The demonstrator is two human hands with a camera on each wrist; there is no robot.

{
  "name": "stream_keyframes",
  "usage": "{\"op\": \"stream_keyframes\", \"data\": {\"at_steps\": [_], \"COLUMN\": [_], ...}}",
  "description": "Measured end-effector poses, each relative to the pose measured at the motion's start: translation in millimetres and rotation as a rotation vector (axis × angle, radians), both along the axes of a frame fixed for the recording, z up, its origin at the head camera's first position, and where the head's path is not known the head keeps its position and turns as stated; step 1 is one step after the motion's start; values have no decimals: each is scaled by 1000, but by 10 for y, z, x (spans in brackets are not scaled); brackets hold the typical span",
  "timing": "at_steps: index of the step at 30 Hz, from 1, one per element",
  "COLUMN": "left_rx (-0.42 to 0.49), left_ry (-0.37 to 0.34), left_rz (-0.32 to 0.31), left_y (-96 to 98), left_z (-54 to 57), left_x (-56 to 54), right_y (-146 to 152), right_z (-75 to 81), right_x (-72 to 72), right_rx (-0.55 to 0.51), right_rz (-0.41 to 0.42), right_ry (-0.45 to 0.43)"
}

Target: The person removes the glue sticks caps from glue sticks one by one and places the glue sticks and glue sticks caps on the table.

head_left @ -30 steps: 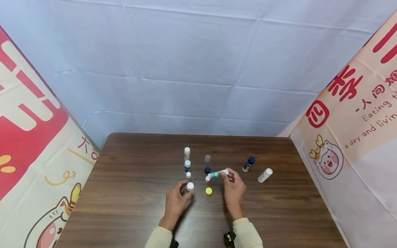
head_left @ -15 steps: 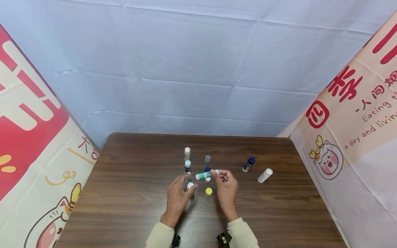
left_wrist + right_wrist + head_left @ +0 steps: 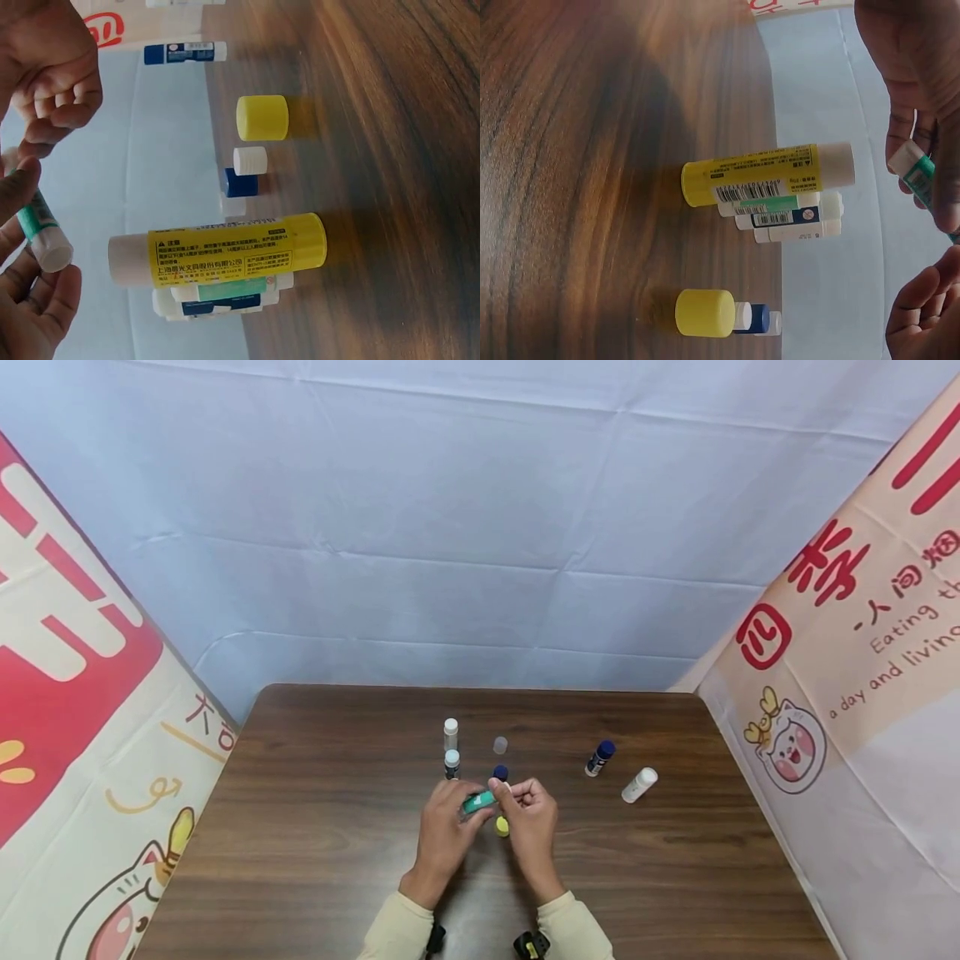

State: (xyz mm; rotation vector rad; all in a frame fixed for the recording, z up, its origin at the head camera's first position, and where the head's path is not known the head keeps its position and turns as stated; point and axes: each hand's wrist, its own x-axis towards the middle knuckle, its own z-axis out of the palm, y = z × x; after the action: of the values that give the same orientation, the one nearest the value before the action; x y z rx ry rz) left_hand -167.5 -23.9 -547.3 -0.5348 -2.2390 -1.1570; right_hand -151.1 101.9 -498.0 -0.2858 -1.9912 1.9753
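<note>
A green-and-white glue stick (image 3: 477, 802) is held in the air, tilted, between both hands. My left hand (image 3: 441, 837) grips it near its white lower-left end with thumb and fingers. My right hand (image 3: 532, 835) pinches the other end, which the fingers mostly cover. Below the hands, a yellow glue stick (image 3: 232, 251) stands upright at the near end of a row of several glue sticks; the left hand hides it in the head view. Beside that row runs a line of loose caps: a yellow cap (image 3: 502, 827), a white cap (image 3: 250, 160), a dark blue cap (image 3: 500, 772) and a translucent cap (image 3: 500, 745).
Farther back in the row stand a white glue stick (image 3: 451, 735) and a dark blue one with a white top (image 3: 452, 764). Toward the right of the wooden table (image 3: 322, 793) are a blue-capped glue stick (image 3: 600, 758) and a white one (image 3: 640, 785). Printed cloths surround the table.
The right hand has carried the green glue stick leftward. The left hand, earlier around the nearest white-topped stick, has shifted right and now grips the green stick's other end.
</note>
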Motion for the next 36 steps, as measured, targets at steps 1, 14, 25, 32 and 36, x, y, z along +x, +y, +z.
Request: {"op": "stream_keyframes", "data": {"at_steps": [1,14,25,32,36], "left_rx": [-1,23,309,398,409], "left_ry": [4,78,-84,-221,-269], "left_rz": [7,87,182,169,160], "left_y": [-3,-118,-395,-436,-423], "left_z": [0,-42,-108,-202,-237], "left_x": [1,-32,-100,-148,-154], "right_y": [-6,21,344,490,530], "right_z": [4,19,-450,-783,-933], "right_x": [3,-35,-254,-364,-401], "right_rx": [0,60,126,432,605], "right_rz": [5,62,-53,-96,-67], "right_ry": [-1,237,278,176,116]}}
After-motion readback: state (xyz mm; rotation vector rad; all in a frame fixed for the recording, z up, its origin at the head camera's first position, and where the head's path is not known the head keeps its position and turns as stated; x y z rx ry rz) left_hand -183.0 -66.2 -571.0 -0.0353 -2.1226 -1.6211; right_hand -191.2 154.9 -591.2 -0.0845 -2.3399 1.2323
